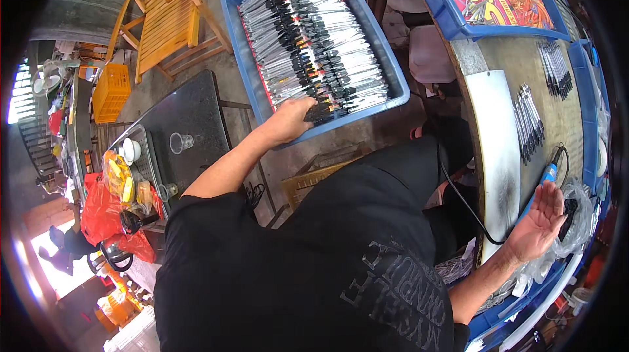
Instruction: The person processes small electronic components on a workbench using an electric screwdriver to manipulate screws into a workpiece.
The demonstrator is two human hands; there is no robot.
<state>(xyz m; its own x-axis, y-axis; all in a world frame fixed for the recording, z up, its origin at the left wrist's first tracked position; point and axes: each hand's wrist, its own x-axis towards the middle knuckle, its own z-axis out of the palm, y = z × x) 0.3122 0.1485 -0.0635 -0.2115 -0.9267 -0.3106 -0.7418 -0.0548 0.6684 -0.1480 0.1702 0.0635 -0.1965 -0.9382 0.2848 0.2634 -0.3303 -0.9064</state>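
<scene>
At the near edge of a blue bin (401,83), my left hand (291,119) reaches over the rim with its fingers curled onto black-ended pens. Its fingertips are partly hidden among them. Rows of slim silver and black pens (314,31) fill the bin. On the right, above the workbench, my right hand (538,224) is open with the palm up and the fingers stretched; nothing lies in it. A blue electric screwdriver (549,174) with a black cord is just beyond its fingertips. Two bunches of similar pens, a nearer one (528,119) and a farther one (555,70), lie on the bench.
A white board (495,149) lines the bench's near side, and a blue tray (458,14) stands at its far end. Clear plastic bags (580,221) lie beside my right hand. Leftward are a dark table (200,106) with a plastic cup (181,143) and a wooden folding chair (154,11).
</scene>
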